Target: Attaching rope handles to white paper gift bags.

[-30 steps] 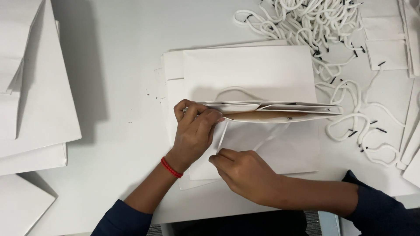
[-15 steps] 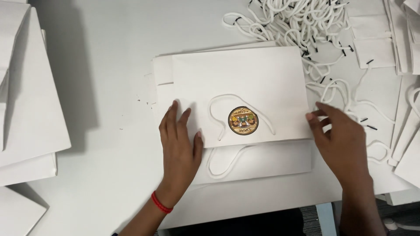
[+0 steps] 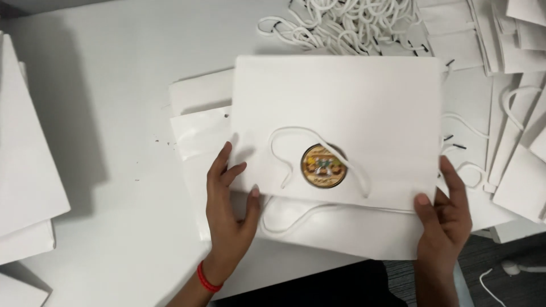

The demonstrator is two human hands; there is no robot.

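A flat white paper bag (image 3: 352,108) with a round gold and brown sticker (image 3: 323,166) and a white cord handle (image 3: 284,159) is lifted slightly above the table. My left hand (image 3: 230,210), with a red band at the wrist, grips the bag's lower left corner, thumb on top. My right hand (image 3: 443,219) pinches the lower right corner. Under the bag lie more flat white bags (image 3: 199,136) in a stack.
A tangle of white cord handles (image 3: 347,25) lies at the back. Piles of white bags sit at the right (image 3: 517,165) and at the left edge (image 3: 25,170). The white table (image 3: 114,85) ends near me, with dark floor (image 3: 500,256) at lower right.
A second ago the bag stood folded on edge between both hands. It was then laid flat, sticker up, and now both hands hold its lower corners, raised closer to the camera.
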